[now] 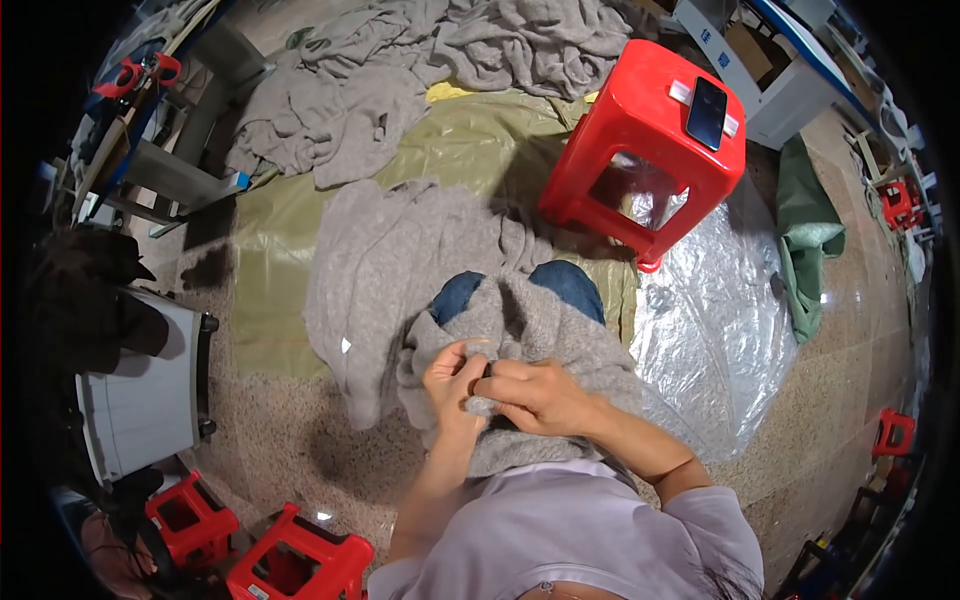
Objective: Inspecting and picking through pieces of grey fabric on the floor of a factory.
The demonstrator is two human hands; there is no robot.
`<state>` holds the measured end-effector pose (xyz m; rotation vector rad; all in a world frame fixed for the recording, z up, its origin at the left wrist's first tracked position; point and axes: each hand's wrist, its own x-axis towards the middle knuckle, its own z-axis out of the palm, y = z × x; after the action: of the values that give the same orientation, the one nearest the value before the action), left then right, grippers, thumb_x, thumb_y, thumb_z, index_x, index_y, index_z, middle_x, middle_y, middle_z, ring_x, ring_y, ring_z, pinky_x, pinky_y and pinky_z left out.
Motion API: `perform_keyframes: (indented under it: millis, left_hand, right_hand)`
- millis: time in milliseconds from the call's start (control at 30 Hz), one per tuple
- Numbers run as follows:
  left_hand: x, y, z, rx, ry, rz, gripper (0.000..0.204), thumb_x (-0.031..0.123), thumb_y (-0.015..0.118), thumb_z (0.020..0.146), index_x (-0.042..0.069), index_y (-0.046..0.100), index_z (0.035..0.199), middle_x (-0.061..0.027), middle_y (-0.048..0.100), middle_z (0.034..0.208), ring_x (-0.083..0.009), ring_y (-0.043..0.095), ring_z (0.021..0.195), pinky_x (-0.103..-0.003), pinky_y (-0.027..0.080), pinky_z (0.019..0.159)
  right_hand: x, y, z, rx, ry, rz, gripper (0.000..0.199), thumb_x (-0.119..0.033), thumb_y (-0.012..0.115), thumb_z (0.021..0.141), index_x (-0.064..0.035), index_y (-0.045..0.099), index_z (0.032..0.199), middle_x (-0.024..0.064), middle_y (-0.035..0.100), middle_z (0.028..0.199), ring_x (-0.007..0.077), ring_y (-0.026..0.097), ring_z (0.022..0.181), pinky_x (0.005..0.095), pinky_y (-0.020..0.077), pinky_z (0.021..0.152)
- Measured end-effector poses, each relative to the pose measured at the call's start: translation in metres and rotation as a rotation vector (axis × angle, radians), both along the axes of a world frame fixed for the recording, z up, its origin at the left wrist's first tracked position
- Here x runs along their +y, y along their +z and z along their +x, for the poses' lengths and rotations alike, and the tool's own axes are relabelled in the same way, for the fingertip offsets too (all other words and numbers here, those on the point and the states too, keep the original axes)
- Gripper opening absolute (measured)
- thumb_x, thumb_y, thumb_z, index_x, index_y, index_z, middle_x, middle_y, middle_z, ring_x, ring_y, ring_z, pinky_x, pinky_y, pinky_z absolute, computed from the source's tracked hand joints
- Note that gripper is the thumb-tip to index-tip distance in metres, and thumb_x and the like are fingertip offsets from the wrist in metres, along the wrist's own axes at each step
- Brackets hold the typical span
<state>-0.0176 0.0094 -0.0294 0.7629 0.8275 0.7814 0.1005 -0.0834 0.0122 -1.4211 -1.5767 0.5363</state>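
Note:
A large piece of grey knit fabric [375, 270] lies over my lap and spreads onto the floor ahead and to the left. Close together above my lap, both hands work on it. My left hand [455, 385] pinches a bit of the fabric between thumb and fingers. Against it, my right hand [540, 395] has its fingers curled round a bunched edge of the same cloth. Whether anything small sits between the fingertips is too fine to make out.
Ahead to the right stands a tall red plastic stool [655, 80] with a phone [707, 112] on top. More grey fabric [350, 120] is heaped at the back on an olive tarp [270, 290]. Clear plastic sheeting [710, 330] lies right; a wheeled grey case [150, 390] and red stools [300, 560] stand left.

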Motion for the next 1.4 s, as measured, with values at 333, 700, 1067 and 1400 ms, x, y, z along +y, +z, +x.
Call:
perform_keyframes:
  millis: [333,700,1067,1400]
  left_hand:
    - [0.010,0.004,-0.016,0.154,-0.276,0.173,0.017,-0.009,0.061,0.080,-0.003,0.067,0.095,-0.0011,0.063,0.082,-0.0056,0.055,0.068,-0.019,0.043,0.061]
    - [0.021,0.019,-0.009,-0.005,-0.121,-0.132,0.016,0.002,0.061,0.084,-0.001,0.064,0.099,-0.0042,0.065,0.090,-0.0121,0.061,0.080,-0.024,0.048,0.073]
    - [0.000,0.036,-0.024,-0.041,-0.295,-0.219,0.014,0.003,0.064,0.086,-0.003,0.066,0.098,-0.0022,0.065,0.085,-0.0076,0.058,0.076,-0.021,0.044,0.072]
    - [-0.004,0.035,-0.027,0.083,-0.263,0.349,0.015,-0.011,0.066,0.083,-0.006,0.065,0.097,-0.0082,0.067,0.091,-0.0107,0.062,0.084,-0.023,0.050,0.078]
  right_hand:
    - [0.000,-0.007,0.018,0.205,-0.006,0.068,0.031,-0.004,0.062,0.079,-0.0109,0.061,0.109,0.0063,0.058,0.086,0.0277,0.060,0.071,0.0358,0.0484,0.057]
    - [-0.019,0.003,-0.002,-0.096,-0.379,0.153,0.035,-0.001,0.068,0.070,-0.0053,0.066,0.104,0.0083,0.057,0.086,0.0210,0.061,0.064,0.0326,0.0488,0.054]
    - [-0.012,0.006,-0.007,-0.299,-0.347,0.366,0.022,-0.007,0.069,0.069,-0.0063,0.067,0.091,0.0052,0.064,0.086,0.0168,0.061,0.059,0.0280,0.0481,0.049]
    - [-0.011,0.008,-0.005,-0.017,-0.293,0.071,0.029,-0.002,0.065,0.073,-0.0080,0.064,0.101,0.0072,0.062,0.086,0.0228,0.062,0.063,0.0310,0.0486,0.051]
